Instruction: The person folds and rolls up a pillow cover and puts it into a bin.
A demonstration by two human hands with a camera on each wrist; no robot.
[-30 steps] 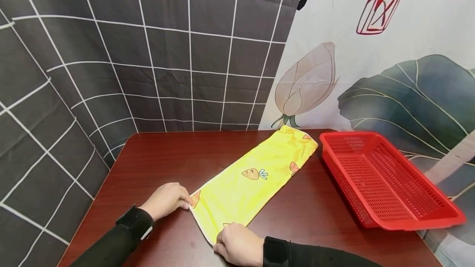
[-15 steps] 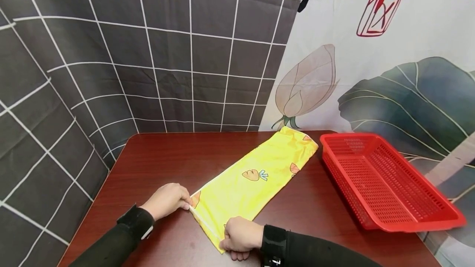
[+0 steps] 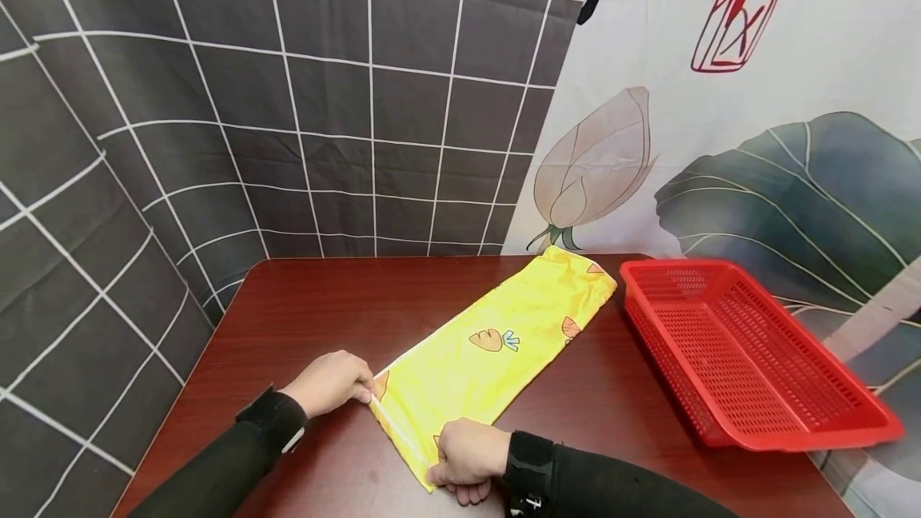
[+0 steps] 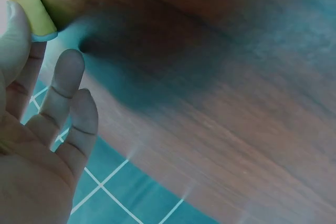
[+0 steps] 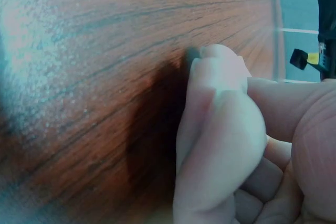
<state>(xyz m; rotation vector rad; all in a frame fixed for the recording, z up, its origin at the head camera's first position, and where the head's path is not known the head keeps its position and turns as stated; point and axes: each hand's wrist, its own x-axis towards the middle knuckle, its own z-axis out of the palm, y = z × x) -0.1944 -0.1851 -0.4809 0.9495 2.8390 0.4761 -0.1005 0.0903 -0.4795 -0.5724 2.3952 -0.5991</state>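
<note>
A yellow cloth (image 3: 460, 350) printed with carrots lies as a long strip slanting from the table's far edge toward me. A narrow strip is turned over along its near end, with a white edge line. At the near left corner, my left hand (image 3: 332, 384) pinches the cloth; in the left wrist view its thumb lies on the yellow corner (image 4: 41, 19) while other fingers extend loosely. My right hand (image 3: 471, 458) pinches the turned strip near the opposite corner, fingers curled under. In the right wrist view, the curled fingers (image 5: 220, 145) hide the cloth.
A red perforated plastic basket (image 3: 755, 358) stands at the right, partly over the table's edge. The dark red wooden table (image 3: 309, 302) meets a grey grid-patterned curtain (image 3: 324, 102) at the back and left. A printed white cloth (image 3: 626, 46) hangs behind the basket.
My right hand has shifted slightly right and its fingers have curled under. The cloth's near end now has a narrow folded strip. My left hand has barely moved.
</note>
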